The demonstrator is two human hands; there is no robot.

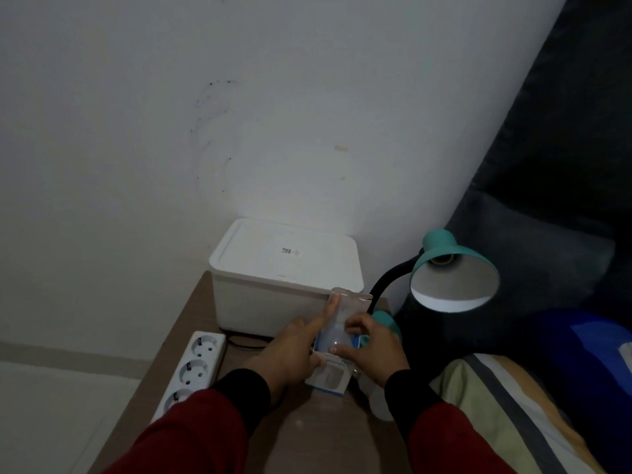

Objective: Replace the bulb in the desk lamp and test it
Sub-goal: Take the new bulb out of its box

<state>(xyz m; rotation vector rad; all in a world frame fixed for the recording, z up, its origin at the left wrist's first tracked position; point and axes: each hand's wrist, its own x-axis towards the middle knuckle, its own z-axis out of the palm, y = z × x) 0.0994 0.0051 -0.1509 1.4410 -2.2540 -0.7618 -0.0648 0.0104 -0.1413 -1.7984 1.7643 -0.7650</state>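
A white power strip point(190, 367) lies along the left edge of the brown table point(318, 436), its round sockets facing up. Behind it a white lidded box point(285, 268) stands against the wall. In front of that box both hands meet around a small bulb box point(337, 350) with blue edging, which is held tilted just above the table with its top flap point(352, 299) open and standing up. The left hand point(290, 354) clasps the left side of the bulb box, thumb under it, while its index finger stretches straight up along the open flap. A pale round bulb point(330, 340) shows inside the opening. The right hand point(372, 347) is on the right side, fingers curled narrowly into the mouth of the bulb box and thumb pressed on its front face; whether the fingers actually pinch the bulb I cannot tell. Both arms wear black cuffs under dark red sleeves. Just right of the hands sits the teal base of the desk lamp point(451, 275), its black bendy neck arching up to a teal shade that faces the camera, the socket inside it empty. Further right lie a dark cushion point(547, 200) and striped bedding point(513, 415)
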